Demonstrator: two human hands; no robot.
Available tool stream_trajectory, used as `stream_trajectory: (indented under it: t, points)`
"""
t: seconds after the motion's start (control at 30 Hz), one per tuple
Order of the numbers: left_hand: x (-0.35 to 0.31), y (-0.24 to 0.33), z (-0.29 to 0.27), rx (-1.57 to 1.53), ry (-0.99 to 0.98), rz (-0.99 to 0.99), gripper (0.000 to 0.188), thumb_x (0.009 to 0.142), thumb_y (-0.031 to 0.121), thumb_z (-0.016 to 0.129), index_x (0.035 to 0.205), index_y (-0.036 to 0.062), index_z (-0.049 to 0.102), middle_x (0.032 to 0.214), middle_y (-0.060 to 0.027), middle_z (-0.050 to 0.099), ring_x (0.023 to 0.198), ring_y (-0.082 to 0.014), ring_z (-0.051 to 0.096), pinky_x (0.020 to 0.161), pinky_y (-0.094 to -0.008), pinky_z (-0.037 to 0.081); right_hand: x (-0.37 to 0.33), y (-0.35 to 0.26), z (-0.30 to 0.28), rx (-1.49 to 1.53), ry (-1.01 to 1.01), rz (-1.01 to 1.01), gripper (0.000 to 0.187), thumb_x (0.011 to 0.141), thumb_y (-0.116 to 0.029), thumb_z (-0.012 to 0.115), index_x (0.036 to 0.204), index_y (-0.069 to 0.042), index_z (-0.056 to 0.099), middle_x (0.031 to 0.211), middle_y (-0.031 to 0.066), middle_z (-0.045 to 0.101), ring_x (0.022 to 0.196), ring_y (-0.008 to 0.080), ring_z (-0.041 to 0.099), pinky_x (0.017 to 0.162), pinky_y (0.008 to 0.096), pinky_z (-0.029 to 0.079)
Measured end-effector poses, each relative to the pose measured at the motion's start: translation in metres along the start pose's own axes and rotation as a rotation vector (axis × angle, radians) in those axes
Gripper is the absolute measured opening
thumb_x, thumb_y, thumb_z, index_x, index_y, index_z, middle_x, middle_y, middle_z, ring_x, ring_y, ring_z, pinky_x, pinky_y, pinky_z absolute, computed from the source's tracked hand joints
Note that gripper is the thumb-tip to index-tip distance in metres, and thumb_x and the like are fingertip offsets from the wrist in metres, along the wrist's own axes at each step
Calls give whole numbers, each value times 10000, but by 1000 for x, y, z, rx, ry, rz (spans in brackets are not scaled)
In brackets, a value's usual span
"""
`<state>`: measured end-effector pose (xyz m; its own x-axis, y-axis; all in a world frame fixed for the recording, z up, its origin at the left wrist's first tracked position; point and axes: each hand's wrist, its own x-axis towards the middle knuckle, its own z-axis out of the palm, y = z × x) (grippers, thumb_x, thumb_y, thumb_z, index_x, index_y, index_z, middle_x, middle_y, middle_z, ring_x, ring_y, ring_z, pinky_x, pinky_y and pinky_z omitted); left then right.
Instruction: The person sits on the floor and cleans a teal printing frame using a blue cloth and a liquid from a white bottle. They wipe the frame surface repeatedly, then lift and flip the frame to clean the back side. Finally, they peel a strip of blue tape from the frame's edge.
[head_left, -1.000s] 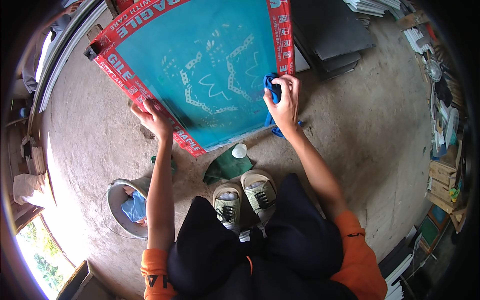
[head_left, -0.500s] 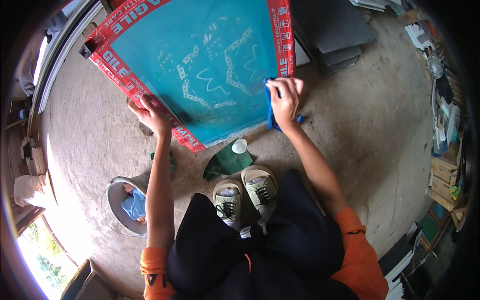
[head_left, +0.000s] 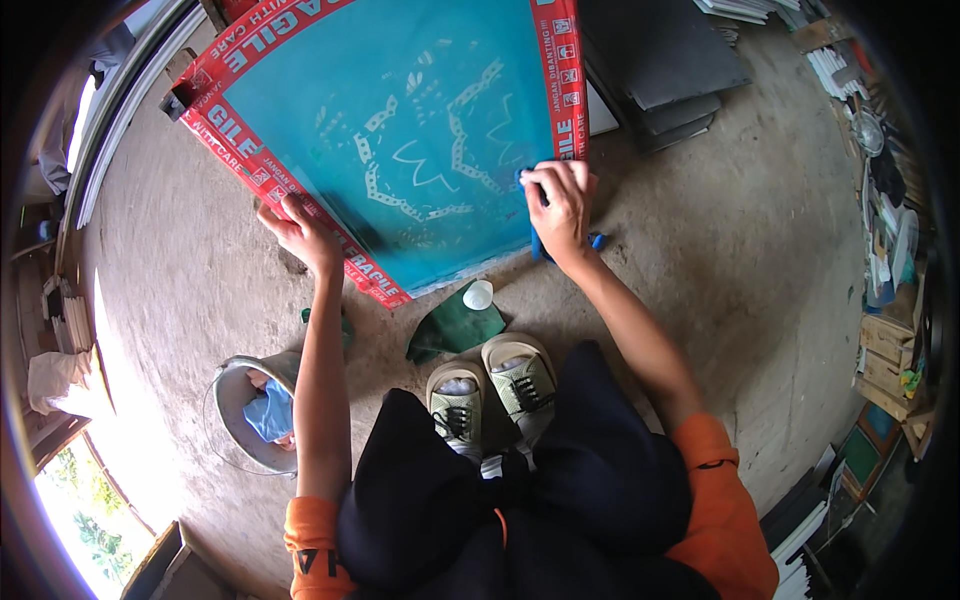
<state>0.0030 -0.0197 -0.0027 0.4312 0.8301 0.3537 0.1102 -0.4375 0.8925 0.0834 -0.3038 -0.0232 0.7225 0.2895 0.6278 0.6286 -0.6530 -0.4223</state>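
A screen printing frame (head_left: 310, 130) with a teal mesh and red tape along its edges stands tilted in front of me. Pale patterns of dashes and zigzags show on the mesh. My left hand (head_left: 303, 237) grips the taped left edge near the lower corner. Bunched in my right hand (head_left: 561, 207) is a blue cloth (head_left: 537, 243), pressed on the mesh beside the right taped edge. Most of the cloth is hidden by the fingers; one end hangs below the hand. Under the frame's lower edge lies a green cloth (head_left: 452, 334) with a small white round piece (head_left: 478, 294) on it.
On the concrete floor at left stands a grey bucket (head_left: 232, 375) with a light blue cloth (head_left: 268, 412) inside. Dark flat panels (head_left: 665, 60) are stacked at the far right. Wooden crates (head_left: 885, 355) and clutter line the right side. My sandalled feet are below the frame.
My right hand has slid slightly left and down with the blue cloth, off the taped edge and further onto the mesh. The left hand and frame look nearly still.
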Motion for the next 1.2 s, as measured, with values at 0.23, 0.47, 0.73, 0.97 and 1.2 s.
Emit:
stream_trajectory:
  t: [0.23,0.47,0.73,0.97,1.2]
  points:
    - [2,-8,-4,-32,-16,9,342,949,310,421,1135,23,416,867,-132,565,732,-206,540,667,-353,444,7,4,-8,32,-61,-35,163,680,-36,694,788,-121,605,800,-14,588,812,183,519,737,332,372]
    - [1,-10,-2,-33,-16,23,330,942,343,413,1058,34,420,844,-107,523,711,-172,512,623,-317,431,54,11,6,259,176,6,130,752,53,647,855,-20,613,867,93,568,794,233,586,676,328,487]
    - [4,-8,-3,-39,3,75,360,935,393,406,997,39,423,845,-87,480,690,-150,487,589,-291,418,17,-6,18,238,-9,-248,221,693,103,619,893,14,585,898,86,522,820,229,541,664,327,478]
    - [0,-1,-2,2,0,43,352,934,391,410,986,43,423,853,-98,483,743,-171,494,637,-317,428,-19,1,12,241,-209,-345,207,692,78,632,884,13,593,885,80,526,863,235,555,709,316,497]
    - [-1,-3,-3,-42,-16,-4,332,939,383,412,981,54,417,827,-79,489,703,-147,496,607,-292,426,37,7,-2,227,115,-101,206,751,112,587,903,-25,606,903,89,524,779,209,559,655,315,480]
